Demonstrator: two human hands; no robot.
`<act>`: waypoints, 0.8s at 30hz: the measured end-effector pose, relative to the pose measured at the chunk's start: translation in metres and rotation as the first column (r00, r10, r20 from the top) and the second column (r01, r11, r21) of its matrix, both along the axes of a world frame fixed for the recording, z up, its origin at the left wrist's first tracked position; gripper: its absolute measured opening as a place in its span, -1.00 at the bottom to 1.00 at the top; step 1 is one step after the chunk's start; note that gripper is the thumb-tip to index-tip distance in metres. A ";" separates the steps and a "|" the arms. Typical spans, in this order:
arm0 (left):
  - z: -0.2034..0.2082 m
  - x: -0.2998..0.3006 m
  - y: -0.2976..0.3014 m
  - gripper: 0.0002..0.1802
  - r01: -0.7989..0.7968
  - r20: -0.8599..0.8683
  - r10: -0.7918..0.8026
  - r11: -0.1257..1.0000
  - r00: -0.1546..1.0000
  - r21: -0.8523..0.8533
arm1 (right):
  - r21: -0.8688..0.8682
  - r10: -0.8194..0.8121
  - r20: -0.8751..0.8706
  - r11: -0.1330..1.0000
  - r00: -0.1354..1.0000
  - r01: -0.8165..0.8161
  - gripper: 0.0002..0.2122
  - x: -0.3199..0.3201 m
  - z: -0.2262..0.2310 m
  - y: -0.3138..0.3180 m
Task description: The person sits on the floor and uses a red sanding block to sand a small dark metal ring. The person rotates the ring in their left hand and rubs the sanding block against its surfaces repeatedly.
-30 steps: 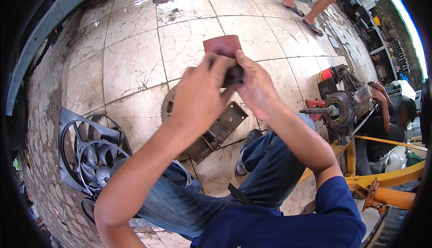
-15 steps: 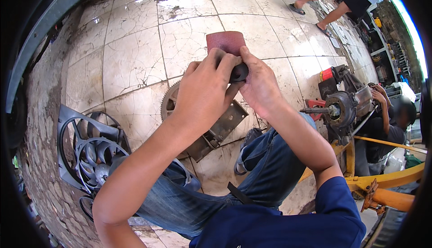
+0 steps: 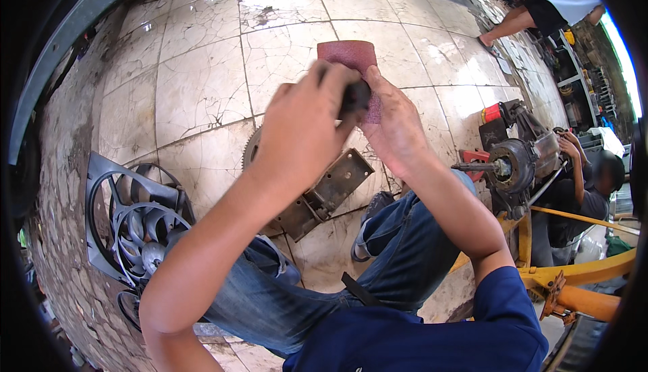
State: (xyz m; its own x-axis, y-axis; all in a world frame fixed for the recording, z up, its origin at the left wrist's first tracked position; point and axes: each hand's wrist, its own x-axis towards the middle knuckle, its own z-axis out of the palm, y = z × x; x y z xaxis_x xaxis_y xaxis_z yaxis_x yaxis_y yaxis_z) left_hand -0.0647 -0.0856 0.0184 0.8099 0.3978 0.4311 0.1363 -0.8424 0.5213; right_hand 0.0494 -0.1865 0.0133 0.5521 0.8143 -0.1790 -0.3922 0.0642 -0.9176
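Observation:
My left hand [image 3: 297, 119] is closed around a small black round part [image 3: 354, 97], blurred by motion. A strip of reddish-brown sandpaper [image 3: 347, 53] is held in my right hand [image 3: 397, 125], thumb on top of it. The black part lies against the sandpaper, and its far side is hidden by my left fingers. Below both hands, on the floor, lie a dark metal bracket plate [image 3: 343, 177] with holes and a toothed ring gear [image 3: 251, 148], partly covered by my left forearm.
A grey fan shroud with fan [image 3: 138, 227] stands at left. To the right are a greasy metal housing with a shaft [image 3: 516, 159], a yellow frame [image 3: 580, 271] and a crouching person [image 3: 587, 183]. Another person [image 3: 547, 11] walks at far right. Cracked tiles [image 3: 202, 68] cover the floor.
The sandpaper has shifted slightly right and now shows below the black part too. My left hand has rubbed across it. The walking person has moved right.

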 end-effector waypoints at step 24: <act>-0.009 0.001 0.020 -0.60 0.058 0.071 -0.035 0.931 0.997 -0.360 | -0.054 0.110 0.053 0.993 0.993 -0.107 -0.38 -0.006 0.003 -0.001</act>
